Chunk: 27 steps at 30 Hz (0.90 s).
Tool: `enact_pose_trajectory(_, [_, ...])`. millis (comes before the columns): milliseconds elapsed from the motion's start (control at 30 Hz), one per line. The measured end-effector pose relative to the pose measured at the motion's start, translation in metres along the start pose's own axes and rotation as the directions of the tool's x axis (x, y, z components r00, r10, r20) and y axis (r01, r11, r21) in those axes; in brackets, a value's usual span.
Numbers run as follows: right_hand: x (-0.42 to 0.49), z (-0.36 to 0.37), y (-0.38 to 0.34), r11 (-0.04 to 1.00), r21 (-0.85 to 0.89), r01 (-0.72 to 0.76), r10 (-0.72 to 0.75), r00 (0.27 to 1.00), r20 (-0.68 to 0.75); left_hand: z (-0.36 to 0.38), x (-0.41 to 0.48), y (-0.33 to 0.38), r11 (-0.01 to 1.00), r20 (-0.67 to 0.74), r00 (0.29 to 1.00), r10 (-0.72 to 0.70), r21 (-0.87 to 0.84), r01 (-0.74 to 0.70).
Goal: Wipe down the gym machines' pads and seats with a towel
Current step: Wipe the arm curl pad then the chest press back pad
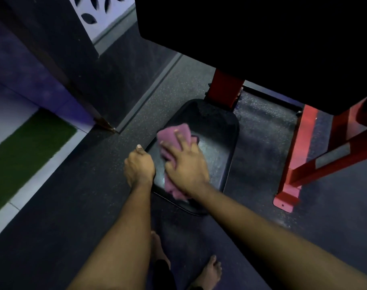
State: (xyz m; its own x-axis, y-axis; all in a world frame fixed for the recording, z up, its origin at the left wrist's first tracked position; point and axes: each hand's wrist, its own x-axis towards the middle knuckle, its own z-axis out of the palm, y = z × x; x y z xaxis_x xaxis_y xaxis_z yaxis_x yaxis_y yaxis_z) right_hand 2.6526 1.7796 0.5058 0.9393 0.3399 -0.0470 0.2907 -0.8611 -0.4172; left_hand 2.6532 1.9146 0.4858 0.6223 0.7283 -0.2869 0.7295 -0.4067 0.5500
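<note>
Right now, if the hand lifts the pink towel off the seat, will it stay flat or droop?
Probably floppy: the towel lies bunched in soft folds under the right hand. It likely slides easily, since the seat looks smooth and shiny.

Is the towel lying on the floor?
No, the towel lies on the black seat, with the right hand pressing down on it.

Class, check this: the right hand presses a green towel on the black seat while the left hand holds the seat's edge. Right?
No: the head view shows the towel is pink, not green. The right hand, seat and left hand are as stated.
</note>
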Motion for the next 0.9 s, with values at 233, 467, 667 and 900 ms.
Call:
enact_pose_trajectory(233, [-0.060, -0.016, 0.071, 0.983, 0.069, -0.168, 0.172, 0.983, -0.065, -0.003, -0.006, 0.003, 1.000, -0.005, 1.000, 0.012, -0.017, -0.012])
enact_pose_trajectory(467, [0.058, -0.027, 0.080, 0.836, 0.099, -0.540, 0.549, 0.829, -0.105, 0.002, 0.001, 0.004, 1.000, -0.038, 0.999, -0.015, 0.001, 0.015])
enact_pose_trajectory(667, [-0.008, -0.016, 0.060, 0.962, 0.034, -0.272, 0.274, 0.956, -0.104, 0.001, 0.000, 0.008, 0.999, -0.042, 0.998, -0.037, 0.005, 0.037])
enact_pose_trajectory(900, [0.090, -0.032, 0.100, 0.748, 0.194, -0.635, 0.663, 0.730, -0.169, 0.003, 0.006, 0.004, 0.999, -0.046, 0.998, -0.037, 0.032, 0.039])
